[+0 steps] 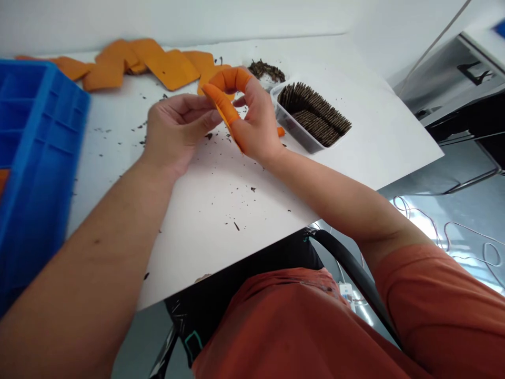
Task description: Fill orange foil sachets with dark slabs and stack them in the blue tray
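Note:
My left hand (179, 126) is closed in a pinch, its fingertips meeting those of my right hand above the white table (197, 200). What lies between the left fingertips is hidden. Orange finger covers sit on the thumb and forefinger of my right hand (254, 123), which is closed on a thin orange packet (233, 138) seen nearly edge-on. Just right of that hand stands a clear plastic tub (294, 131) with rows of thin dark brown slabs (315, 113). Behind it, a dish holds loose dark flakes (266, 69).
Flat orange packets (173, 68) lie overlapping along the wall. A blue plastic crate (59, 116) fills the left side, with something orange inside. Dark crumbs (236, 226) are scattered over the table. A chair arm (351, 263) and cables (426, 216) are at lower right.

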A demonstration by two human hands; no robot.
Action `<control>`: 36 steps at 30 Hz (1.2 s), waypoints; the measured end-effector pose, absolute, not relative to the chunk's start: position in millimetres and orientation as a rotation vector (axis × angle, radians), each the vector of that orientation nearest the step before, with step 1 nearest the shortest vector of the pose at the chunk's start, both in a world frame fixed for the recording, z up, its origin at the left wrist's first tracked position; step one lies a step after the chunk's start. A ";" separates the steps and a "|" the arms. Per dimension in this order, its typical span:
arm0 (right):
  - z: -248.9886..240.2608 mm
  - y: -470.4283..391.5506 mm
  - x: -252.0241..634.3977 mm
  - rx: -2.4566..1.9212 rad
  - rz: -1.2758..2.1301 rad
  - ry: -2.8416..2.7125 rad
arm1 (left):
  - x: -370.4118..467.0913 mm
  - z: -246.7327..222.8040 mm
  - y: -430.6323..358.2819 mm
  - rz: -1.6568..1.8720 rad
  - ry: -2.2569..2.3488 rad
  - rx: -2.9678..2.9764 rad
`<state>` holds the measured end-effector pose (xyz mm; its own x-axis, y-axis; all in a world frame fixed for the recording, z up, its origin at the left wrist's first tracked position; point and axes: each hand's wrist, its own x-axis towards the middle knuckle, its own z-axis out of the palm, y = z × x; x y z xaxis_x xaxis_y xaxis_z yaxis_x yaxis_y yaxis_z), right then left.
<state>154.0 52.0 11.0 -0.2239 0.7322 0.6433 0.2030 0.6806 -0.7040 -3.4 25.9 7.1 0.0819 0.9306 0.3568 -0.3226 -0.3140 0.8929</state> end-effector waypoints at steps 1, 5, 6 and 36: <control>8.4 56.3 153.8 -0.742 0.585 -1.780 | -2.6 8.4 25.3 1.480 0.698 1.282; 5.1 59.2 152.3 -0.759 0.555 -1.769 | -0.9 11.3 23.6 1.520 0.791 1.258; 6.8 55.6 152.1 -0.770 0.544 -1.753 | -0.5 11.4 23.4 1.527 0.823 1.243; 7.1 51.8 147.9 -0.752 0.610 -1.719 | -2.6 5.1 25.6 1.511 0.930 1.139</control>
